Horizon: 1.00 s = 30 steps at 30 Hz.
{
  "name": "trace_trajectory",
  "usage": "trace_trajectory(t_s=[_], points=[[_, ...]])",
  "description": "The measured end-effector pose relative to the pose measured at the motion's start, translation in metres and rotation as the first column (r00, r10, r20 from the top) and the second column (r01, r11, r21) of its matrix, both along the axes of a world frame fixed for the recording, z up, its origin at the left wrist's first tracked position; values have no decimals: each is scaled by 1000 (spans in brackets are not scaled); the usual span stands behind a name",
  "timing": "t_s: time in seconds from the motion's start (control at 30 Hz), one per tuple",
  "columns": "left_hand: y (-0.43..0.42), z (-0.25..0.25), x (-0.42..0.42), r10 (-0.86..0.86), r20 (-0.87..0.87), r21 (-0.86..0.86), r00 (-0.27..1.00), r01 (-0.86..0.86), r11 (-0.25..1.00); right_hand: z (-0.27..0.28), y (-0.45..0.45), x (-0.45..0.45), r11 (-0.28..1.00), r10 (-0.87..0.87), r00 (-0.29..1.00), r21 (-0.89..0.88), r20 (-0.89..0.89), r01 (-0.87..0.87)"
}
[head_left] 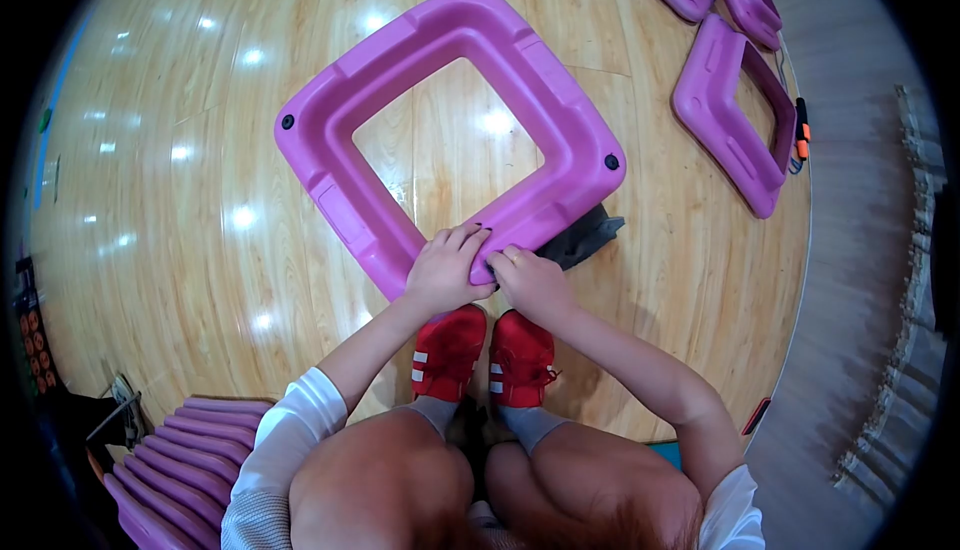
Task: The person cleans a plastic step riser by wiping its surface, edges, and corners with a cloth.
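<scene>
A purple plastic square frame (530,60), like an aerobic step riser, lies on the floor in front of me with its hollow side up. Small black rubber feet (611,162) sit at its corners. My left hand (450,270) rests over the near corner, fingers curled onto the rim. Beside it, my right hand (532,283) has its fingertips pressed together at that corner's black foot, which is mostly hidden by the fingers. Under the frame's right side a dark grey piece (582,238) sticks out; its kind is unclear.
More purple frames (735,115) lie at the upper right near a curtain (890,310). A stack of purple frames (190,460) stands at the lower left. My red shoes (450,350) are just below the near corner. A black-and-orange object (803,130) lies by the floor's edge.
</scene>
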State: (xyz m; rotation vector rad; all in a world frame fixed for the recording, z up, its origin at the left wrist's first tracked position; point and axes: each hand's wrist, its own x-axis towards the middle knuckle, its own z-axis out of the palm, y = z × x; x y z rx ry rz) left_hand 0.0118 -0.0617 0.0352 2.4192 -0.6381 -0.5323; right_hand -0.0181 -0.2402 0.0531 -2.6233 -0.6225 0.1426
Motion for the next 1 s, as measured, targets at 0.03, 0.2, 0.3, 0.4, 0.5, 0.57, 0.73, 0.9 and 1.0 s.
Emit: trace_trajectory(t_s=[0.03,0.2,0.3,0.4,0.5,0.57,0.73,0.9,1.0], points=[[0,-1,0,-1,1,-1,1000,1,1000,-1,3,3,1000,-1,1000,-1,1,1],[1,-2,1,-5,-11,-6,1000,5,1000,-5,11,9,998,-50,999,43,6,50],[1,0,1,-2,-9,-10,1000,2,1000,1,8,0,995,-90,987,30,-135,95],[0,0,0,4,-8,-12,1000,-5,1000,-4,1,-13,992,-112,990,45,-84,117],[-1,0,0,15,25,-41,1000,-14,999,-1,-1,-12,996,-80,995,30,-55,82],[0,-2,-1,8,32,-40,999,-6,999,2,3,-4,997,-69,995,16,-67,71],[0,-1,1,2,19,-30,1000,-1,1000,-7,15,10,992,-109,991,77,77,103],[0,-3,-1,13,38,-51,999,-11,999,-5,8,-3,992,-117,990,41,-78,120],[0,-3,-1,5,39,-45,999,-3,999,-8,0,-16,991,-118,992,64,-42,120]])
